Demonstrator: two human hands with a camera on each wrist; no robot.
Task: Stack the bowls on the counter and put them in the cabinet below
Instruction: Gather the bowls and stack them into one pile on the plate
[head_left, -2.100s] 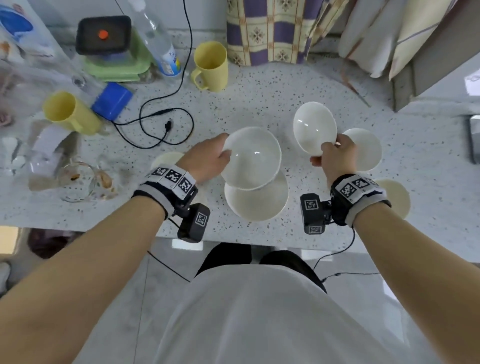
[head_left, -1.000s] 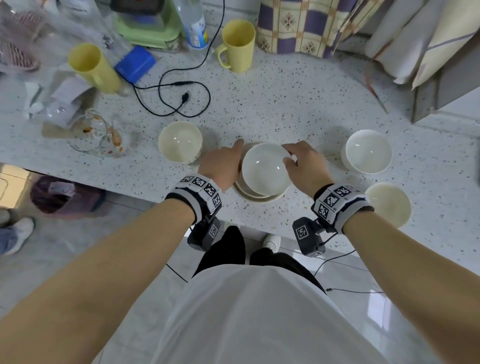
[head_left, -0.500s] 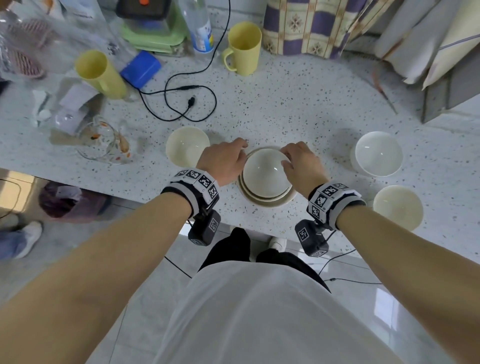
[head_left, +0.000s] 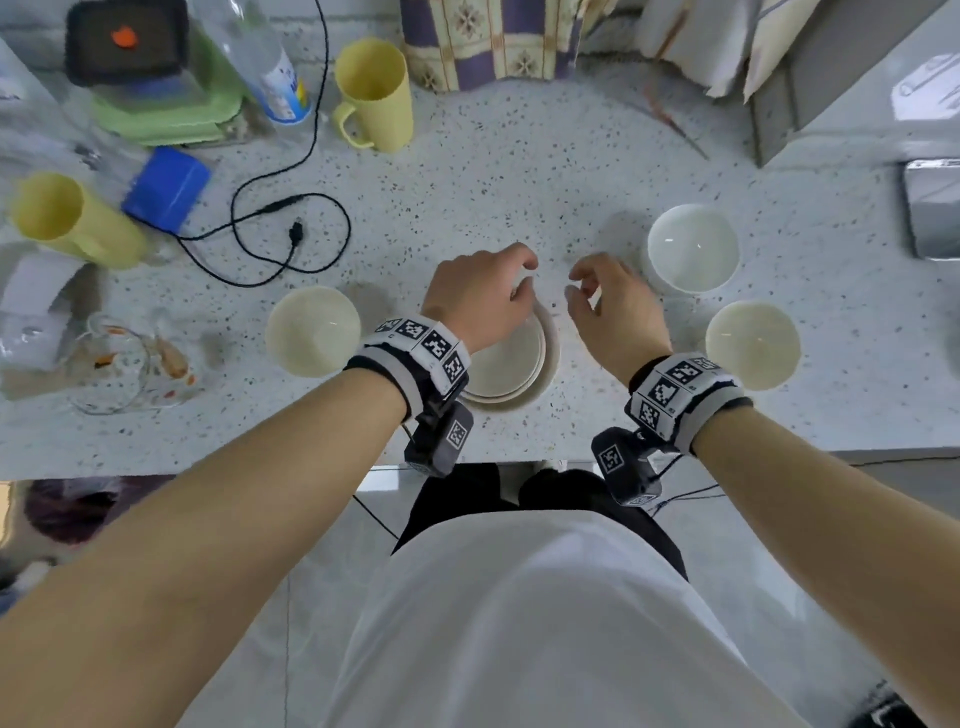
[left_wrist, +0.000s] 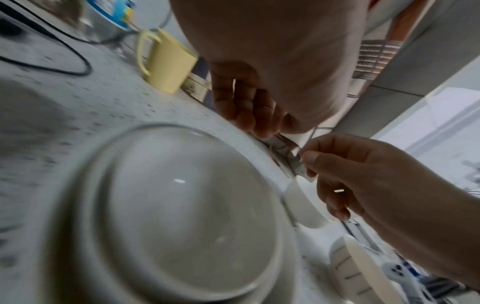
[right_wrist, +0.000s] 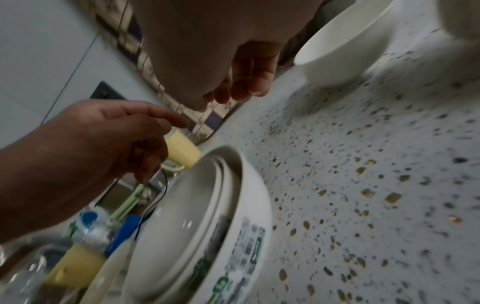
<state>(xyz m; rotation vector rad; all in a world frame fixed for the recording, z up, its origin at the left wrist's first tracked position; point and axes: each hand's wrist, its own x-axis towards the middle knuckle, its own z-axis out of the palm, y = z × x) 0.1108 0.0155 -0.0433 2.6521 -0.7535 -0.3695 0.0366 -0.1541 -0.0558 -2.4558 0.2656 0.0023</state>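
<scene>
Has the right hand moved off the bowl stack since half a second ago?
Yes. The right hand has left the stack and shifted right, toward the white bowl.

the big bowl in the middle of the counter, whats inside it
The big bowl has smaller bowls nested in it; the right wrist view shows several rims. The left hand hovers over its far side, hiding that part. The exact count is unclear.

A home kitchen. A speckled stone counter (head_left: 519, 171) carries white bowls, stacked at centre (head_left: 511, 364) and single at 2 o'clock (head_left: 693, 247); yellow mugs stand at 11 o'clock (head_left: 376, 96) and 9 o'clock (head_left: 72, 221). A plastic bottle (head_left: 260, 57) and a patterned cloth (head_left: 488, 36) occupy the 12 o'clock edge. Tiled floor (head_left: 322, 597) lies below.
</scene>
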